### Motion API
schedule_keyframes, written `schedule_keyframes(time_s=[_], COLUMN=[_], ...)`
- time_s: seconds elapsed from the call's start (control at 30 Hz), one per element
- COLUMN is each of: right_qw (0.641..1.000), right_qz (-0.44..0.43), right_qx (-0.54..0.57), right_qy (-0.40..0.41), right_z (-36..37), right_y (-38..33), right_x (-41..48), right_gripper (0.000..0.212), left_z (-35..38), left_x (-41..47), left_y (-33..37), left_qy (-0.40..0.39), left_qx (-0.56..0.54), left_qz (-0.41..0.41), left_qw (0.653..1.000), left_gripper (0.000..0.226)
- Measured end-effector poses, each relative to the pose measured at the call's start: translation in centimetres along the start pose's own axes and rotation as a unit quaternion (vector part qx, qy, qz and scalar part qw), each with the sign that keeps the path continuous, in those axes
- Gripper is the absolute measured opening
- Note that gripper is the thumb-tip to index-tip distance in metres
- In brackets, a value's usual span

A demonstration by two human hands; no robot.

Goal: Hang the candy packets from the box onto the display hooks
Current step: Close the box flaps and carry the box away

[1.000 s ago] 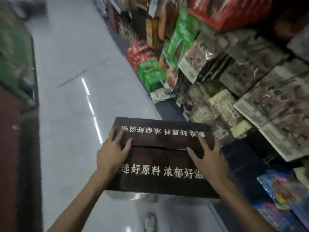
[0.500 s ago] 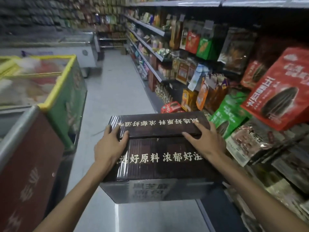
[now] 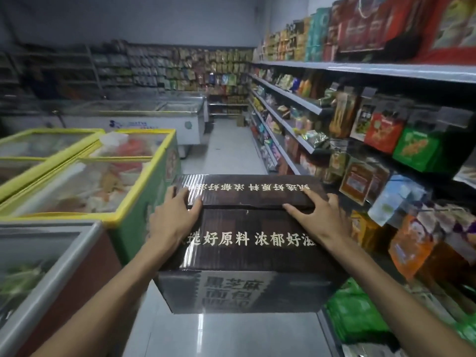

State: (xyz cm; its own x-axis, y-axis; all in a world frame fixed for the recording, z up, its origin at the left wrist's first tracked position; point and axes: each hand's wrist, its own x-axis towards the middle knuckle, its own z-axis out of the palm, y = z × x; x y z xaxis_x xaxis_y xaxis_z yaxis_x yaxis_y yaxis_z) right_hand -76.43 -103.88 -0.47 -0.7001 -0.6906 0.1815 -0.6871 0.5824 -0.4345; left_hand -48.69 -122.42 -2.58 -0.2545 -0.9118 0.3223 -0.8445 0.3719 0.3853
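– So where are the candy packets right now?
– None shows. Going by the task, they are inside the brown cardboard box (image 3: 247, 253), and its flaps are down. The box is up off the aisle floor (image 3: 226, 150), with its long side across the person.
– And the grip?
– Neither grip is clenched. The left hand (image 3: 172, 217) and right hand (image 3: 322, 220) lie with fingers spread flat on the far flap (image 3: 247, 191) and thumbs along the seam between the two flaps. I cannot tell whether the thumbs hook under that edge, nor what bears the box from below.
– Why hold it like that?
– My guess is that one hand near each end keeps it level. Thumbs at the seam are also well placed to lift the far flap.
– Is there room to work?
– It is tight sideways. The box's left end is near the yellow-rimmed chest freezer (image 3: 64, 215). Its right end is near the bags hanging from the display hooks (image 3: 371, 94), such as the orange packet (image 3: 409, 243). Ahead, the aisle runs open, so the flap would swing away into free air. The right corner looks the likeliest to snag.
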Motion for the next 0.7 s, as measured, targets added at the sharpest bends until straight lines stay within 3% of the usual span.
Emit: schedule_keyframes(time_s=[0.33, 0.7], right_qw=[0.999, 1.000], right_qz=[-0.034, -0.007], right_qx=[-0.021, -0.002], right_qy=[-0.005, 0.031], right_z=[10.0, 16.8], right_y=[-15.3, -22.4], right_x=[22.7, 48.1], right_gripper=[0.093, 0.088], left_z=[7.4, 15.3], left_x=[27.3, 54.0], left_y=[-8.8, -6.7], left_qy=[0.004, 0.009], left_qx=[-0.054, -0.056], left_qz=[-0.021, 0.001], left_qw=[0.998, 0.998], left_gripper=[0.074, 0.065])
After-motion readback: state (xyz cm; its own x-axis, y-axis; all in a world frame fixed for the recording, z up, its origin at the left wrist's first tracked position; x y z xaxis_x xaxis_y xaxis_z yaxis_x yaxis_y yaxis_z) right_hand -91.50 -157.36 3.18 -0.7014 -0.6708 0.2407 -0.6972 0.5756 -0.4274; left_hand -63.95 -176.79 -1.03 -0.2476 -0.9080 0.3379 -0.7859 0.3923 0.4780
